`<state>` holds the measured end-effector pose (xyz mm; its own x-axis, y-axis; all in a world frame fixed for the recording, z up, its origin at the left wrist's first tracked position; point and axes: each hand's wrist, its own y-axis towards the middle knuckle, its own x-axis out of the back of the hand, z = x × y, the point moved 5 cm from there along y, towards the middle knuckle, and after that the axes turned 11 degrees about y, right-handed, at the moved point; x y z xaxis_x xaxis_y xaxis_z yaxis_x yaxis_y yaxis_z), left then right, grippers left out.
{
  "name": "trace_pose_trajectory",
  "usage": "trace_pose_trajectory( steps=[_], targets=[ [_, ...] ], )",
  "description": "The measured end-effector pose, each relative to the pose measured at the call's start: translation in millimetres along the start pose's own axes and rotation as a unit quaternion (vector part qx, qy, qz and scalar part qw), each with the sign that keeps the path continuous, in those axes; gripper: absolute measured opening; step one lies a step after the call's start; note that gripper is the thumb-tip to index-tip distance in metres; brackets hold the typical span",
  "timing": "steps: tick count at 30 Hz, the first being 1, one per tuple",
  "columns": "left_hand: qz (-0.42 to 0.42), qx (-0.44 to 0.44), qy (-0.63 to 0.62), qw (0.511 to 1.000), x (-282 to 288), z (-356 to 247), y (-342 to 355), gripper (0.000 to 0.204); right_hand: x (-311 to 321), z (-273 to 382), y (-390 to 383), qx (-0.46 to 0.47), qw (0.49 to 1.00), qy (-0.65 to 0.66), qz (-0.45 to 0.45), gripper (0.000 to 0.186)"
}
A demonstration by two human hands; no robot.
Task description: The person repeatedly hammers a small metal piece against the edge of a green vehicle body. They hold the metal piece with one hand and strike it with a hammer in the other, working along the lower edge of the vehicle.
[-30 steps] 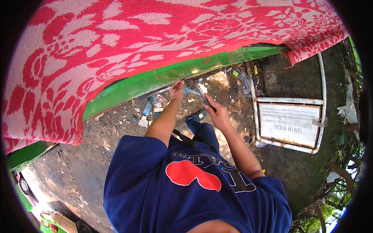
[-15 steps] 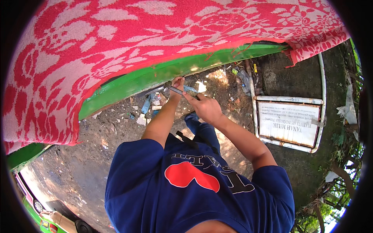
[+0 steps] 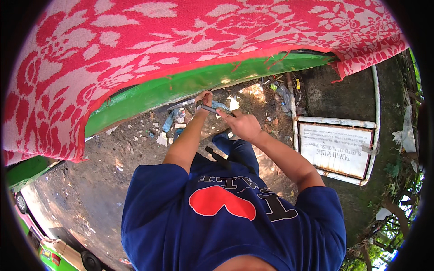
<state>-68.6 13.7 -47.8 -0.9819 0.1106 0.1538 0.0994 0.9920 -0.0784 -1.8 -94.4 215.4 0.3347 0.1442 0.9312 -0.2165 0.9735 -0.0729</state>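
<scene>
My right hand (image 3: pixel 245 126) is closed around the dark handle of a hammer (image 3: pixel 210 109). The tool points left, and its head end overlaps my left wrist in the picture. My left hand (image 3: pixel 205 96) reaches to the lower edge of a green panel (image 3: pixel 149 99), its fingers curled. What those fingers hold, if anything, is too small to make out. Just left of that hand, a grey metal strip (image 3: pixel 181 105) runs along the panel's bottom edge. A red and pink floral cloth (image 3: pixel 190 34) hangs over the panel's upper part.
Scraps of paper and plastic (image 3: pixel 168 124) litter the dirt ground below my hands. To the right stands a white-framed signboard (image 3: pixel 337 147), with branches beyond it. A green vehicle (image 3: pixel 56 255) and a loose-looking black wheel (image 3: pixel 91 261) show at the lower left.
The hammer has moved slightly, its head lower and now against my left wrist in the picture. My left hand stays at the panel's edge. The view has shifted a little.
</scene>
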Motion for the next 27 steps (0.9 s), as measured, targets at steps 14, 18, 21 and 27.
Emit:
trace_pose_trajectory(
  steps=[14, 18, 21, 27],
  targets=[
    [-0.007, -0.003, 0.037, 0.999, 10, 7, 2, 0.012, 3, -4, -2, 0.092, 0.995, 0.002, -0.040, 0.058],
    [0.013, -0.034, 0.089, 0.995, 0, -3, -2, 0.012, -1, -15, -14, 0.047, 0.998, 0.025, -0.014, 0.057],
    [-0.001, -0.003, -0.020, 1.000, 17, 31, 29, 0.010, 6, 5, 3, 0.122, 0.992, 0.011, -0.043, 0.056],
    [0.017, -0.059, 0.060, 0.996, -1, -6, -2, 0.008, 5, -16, -17, 0.092, 0.994, 0.028, -0.053, 0.063]
  ],
)
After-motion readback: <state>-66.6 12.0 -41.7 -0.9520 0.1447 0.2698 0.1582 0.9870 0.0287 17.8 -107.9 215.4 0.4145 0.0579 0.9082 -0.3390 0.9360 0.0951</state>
